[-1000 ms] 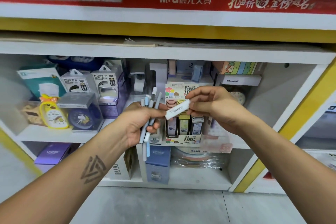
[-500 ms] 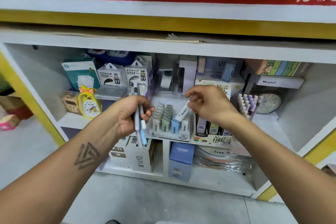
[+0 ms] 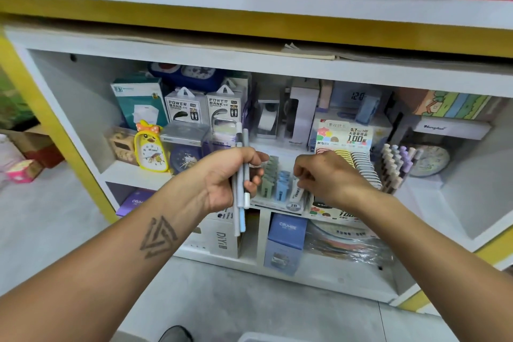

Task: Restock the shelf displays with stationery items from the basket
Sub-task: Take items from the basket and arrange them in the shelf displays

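White lead case point(image 3: 298, 190) has gone down into the display tray point(image 3: 280, 203), pinched by the right hand point(image 3: 330, 178); one restocked. Left hand point(image 3: 230, 175) still clutches pens point(image 3: 241, 189).

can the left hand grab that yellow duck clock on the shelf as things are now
Probably not yet. The yellow duck clock stands unobstructed at the shelf front, left of the left hand, but that hand's fingers are wrapped around a bundle of pens.
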`<move>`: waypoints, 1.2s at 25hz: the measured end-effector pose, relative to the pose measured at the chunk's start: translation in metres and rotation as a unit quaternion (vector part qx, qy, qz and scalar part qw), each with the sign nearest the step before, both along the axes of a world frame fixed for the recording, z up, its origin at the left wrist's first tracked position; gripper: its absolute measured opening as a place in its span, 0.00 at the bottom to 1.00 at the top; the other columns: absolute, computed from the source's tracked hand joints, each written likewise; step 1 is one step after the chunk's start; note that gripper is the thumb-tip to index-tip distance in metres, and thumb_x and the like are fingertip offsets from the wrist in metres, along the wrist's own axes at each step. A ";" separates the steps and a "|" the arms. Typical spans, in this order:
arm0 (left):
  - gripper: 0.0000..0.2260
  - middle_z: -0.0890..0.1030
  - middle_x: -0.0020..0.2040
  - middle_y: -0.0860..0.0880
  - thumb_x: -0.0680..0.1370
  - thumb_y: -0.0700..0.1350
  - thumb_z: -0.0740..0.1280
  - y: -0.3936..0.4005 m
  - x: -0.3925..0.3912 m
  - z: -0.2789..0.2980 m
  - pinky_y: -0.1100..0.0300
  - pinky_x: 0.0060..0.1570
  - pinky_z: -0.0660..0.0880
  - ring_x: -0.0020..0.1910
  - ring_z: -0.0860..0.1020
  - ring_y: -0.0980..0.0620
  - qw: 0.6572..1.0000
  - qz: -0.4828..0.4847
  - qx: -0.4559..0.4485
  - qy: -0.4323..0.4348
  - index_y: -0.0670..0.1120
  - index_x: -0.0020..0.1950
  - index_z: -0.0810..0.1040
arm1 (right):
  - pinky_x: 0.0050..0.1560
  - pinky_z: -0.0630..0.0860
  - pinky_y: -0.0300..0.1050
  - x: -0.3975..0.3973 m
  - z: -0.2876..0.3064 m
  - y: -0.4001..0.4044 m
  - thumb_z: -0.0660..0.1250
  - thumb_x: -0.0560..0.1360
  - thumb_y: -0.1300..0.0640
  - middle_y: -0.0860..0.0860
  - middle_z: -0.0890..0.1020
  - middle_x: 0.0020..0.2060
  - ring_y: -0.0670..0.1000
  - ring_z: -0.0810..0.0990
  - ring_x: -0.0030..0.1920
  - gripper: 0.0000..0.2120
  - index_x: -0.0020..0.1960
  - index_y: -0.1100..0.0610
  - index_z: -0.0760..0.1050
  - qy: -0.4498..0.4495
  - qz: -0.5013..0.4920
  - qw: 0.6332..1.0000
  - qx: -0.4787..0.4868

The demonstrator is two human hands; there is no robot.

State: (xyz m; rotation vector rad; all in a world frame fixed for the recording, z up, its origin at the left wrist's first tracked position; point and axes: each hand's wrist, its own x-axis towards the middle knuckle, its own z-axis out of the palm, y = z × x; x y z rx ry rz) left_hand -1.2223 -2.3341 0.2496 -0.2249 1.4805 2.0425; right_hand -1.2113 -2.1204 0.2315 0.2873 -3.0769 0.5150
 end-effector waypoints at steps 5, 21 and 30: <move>0.06 0.70 0.35 0.43 0.74 0.33 0.58 0.004 0.002 0.001 0.68 0.15 0.62 0.28 0.66 0.53 0.999 -0.015 0.024 -0.018 0.42 0.39 0.68 | 0.45 0.81 0.51 0.002 0.000 -0.001 0.68 0.77 0.59 0.48 0.78 0.42 0.51 0.79 0.43 0.05 0.44 0.51 0.76 -0.004 0.001 1.000 0.019; 0.09 0.72 0.34 0.45 0.75 0.33 0.60 0.000 0.004 -0.001 0.67 0.17 0.63 0.27 0.68 0.53 0.999 -0.031 0.018 -0.014 0.37 0.52 0.77 | 0.45 0.78 0.55 -0.034 -0.007 -0.003 0.64 0.74 0.69 0.56 0.81 0.37 0.60 0.79 0.40 0.06 0.43 0.59 0.75 0.172 0.021 0.979 0.112; 0.16 0.71 0.34 0.45 0.71 0.33 0.60 -0.008 0.006 0.001 0.67 0.17 0.62 0.28 0.67 0.54 0.995 -0.073 0.061 -0.016 0.36 0.58 0.75 | 0.42 0.78 0.54 -0.038 -0.008 -0.010 0.63 0.70 0.69 0.56 0.80 0.38 0.61 0.78 0.39 0.07 0.42 0.59 0.75 0.120 0.007 0.976 0.179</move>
